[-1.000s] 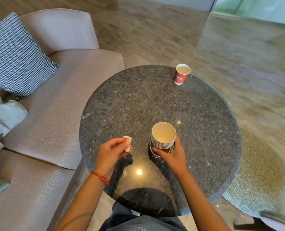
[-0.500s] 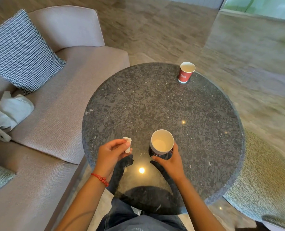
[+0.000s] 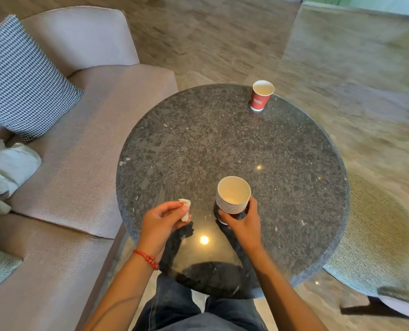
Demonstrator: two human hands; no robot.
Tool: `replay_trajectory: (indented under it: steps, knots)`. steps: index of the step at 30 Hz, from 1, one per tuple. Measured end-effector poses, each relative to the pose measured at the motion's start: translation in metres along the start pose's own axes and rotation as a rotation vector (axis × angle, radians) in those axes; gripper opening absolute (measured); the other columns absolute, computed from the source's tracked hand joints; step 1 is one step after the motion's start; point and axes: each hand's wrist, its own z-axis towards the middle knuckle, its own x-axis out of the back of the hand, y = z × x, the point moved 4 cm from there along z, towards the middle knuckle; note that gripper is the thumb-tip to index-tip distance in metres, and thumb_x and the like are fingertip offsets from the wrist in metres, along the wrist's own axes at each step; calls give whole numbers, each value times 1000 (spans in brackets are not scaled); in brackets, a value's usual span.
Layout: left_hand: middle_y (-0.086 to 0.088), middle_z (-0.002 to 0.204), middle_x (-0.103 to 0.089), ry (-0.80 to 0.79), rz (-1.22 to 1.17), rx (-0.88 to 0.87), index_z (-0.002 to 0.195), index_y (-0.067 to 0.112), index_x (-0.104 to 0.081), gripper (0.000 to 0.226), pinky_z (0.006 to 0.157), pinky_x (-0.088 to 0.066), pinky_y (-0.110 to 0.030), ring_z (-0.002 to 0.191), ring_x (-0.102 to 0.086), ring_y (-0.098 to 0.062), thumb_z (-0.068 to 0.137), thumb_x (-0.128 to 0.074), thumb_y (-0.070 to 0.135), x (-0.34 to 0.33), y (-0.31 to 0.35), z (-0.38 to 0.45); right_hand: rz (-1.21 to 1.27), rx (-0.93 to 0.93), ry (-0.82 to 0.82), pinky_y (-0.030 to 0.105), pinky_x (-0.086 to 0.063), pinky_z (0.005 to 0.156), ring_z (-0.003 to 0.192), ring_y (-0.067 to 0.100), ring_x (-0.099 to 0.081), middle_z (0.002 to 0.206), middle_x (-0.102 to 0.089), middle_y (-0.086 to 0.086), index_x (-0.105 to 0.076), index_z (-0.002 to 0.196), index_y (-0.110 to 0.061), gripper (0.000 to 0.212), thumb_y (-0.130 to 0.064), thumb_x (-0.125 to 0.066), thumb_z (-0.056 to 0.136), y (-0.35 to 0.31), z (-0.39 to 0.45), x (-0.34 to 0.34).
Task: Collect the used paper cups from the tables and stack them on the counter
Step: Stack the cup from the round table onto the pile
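Observation:
A stack of several nested paper cups (image 3: 233,195) stands on the near part of the round dark stone table (image 3: 198,144). My right hand (image 3: 242,222) grips the stack low down, fingers curled round its base. My left hand (image 3: 161,220) hovers just left of the stack and pinches a small crumpled white tissue (image 3: 185,209) between thumb and fingers. A single red paper cup (image 3: 260,96) with a white inside stands upright at the table's far edge, well beyond both hands.
A beige sofa (image 3: 84,144) runs along the table's left side, with a houndstooth cushion (image 3: 24,80) and a pale cloth bag (image 3: 5,170) on it. A green upholstered chair (image 3: 375,247) sits at the right. Polished stone floor (image 3: 318,56) lies beyond the table.
Both hands keep their holds. The rims of the nested cups showed a second ago, were hidden in the steeper view half a second ago, and show again now as my head shifts.

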Motion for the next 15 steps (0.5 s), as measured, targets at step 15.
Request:
replay_trajectory:
  steps: [15]
  knots:
    - [-1, 72, -70, -406, 265, 29, 80, 13, -69, 14, 59, -55, -17, 68, -67, -13, 81, -64, 0, -11, 6, 30, 159, -62, 341, 8, -48, 71, 97, -9, -58, 109, -57, -15, -46, 109, -35, 59, -5, -78, 70, -9, -80, -1]
